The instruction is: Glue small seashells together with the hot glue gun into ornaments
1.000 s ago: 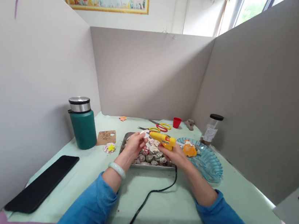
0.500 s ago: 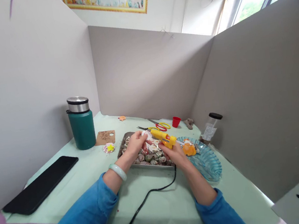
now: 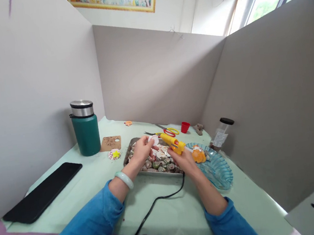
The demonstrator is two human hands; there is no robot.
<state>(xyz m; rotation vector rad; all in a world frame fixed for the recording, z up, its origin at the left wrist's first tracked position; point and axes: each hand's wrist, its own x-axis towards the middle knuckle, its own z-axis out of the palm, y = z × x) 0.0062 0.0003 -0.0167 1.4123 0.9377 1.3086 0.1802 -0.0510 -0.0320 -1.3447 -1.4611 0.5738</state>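
My right hand (image 3: 182, 161) grips a yellow glue gun (image 3: 173, 142), its nozzle pointing left at a small white shell (image 3: 154, 140). My left hand (image 3: 141, 150) pinches that shell above a metal tray (image 3: 128, 157) full of several shells. Both hands hover over the tray. The gun's black cord (image 3: 154, 206) trails toward me across the pale green table (image 3: 169, 212). A blue glass dish (image 3: 217, 169) with an orange piece (image 3: 198, 156) lies just right of the tray.
A green flask (image 3: 85, 128) and a black phone (image 3: 41, 193) are on the left. A cork tag (image 3: 110, 143), a flower sticker (image 3: 114, 154), scissors (image 3: 168, 132), a red cap (image 3: 185, 127) and a clear jar (image 3: 222, 135) ring the tray. Grey partitions close in three sides.
The glue gun's nozzle has tilted up a little and come closer to the shell in my left hand. Both hands stay over the tray.
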